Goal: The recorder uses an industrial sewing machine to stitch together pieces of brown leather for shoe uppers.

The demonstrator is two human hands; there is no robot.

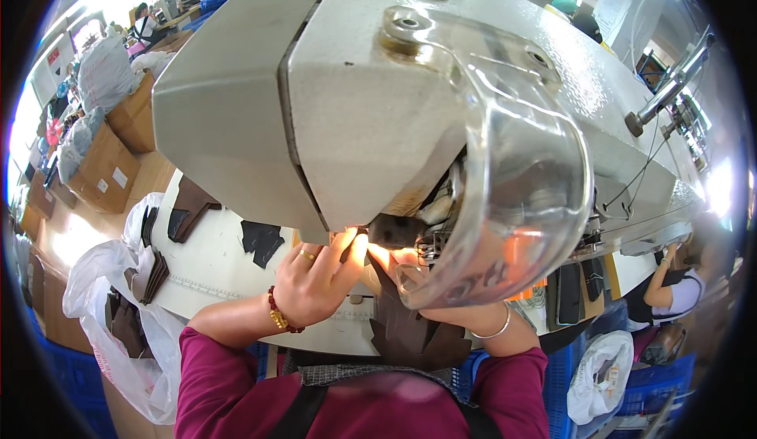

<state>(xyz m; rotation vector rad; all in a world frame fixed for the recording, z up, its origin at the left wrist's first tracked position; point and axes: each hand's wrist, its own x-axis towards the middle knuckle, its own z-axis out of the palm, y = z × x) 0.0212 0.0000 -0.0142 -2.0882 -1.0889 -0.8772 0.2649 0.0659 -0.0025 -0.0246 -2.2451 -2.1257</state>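
A large white sewing machine (378, 84) fills the middle of the view, its lamp lighting the needle area orange. My left hand (311, 285), with a ring and a beaded bracelet, reaches under the head, its thumb and fingers pinched at the edge of a dark piece. My right hand (453, 311), with a bangle at the wrist, lies behind the clear plastic guard (544, 179), which blurs its fingers. Dark brown leather-like pieces (422, 340) run from the needle area down toward my lap, between my forearms. The needle itself is hidden.
Dark cut pieces (262, 242) and a brown folded piece (189, 209) lie on the white table (209, 261). A white plastic bag (95, 281) with brown pieces hangs left. A phone (564, 295) rests right. Cardboard boxes (102, 167) stand left; a co-worker (670, 289) sits right.
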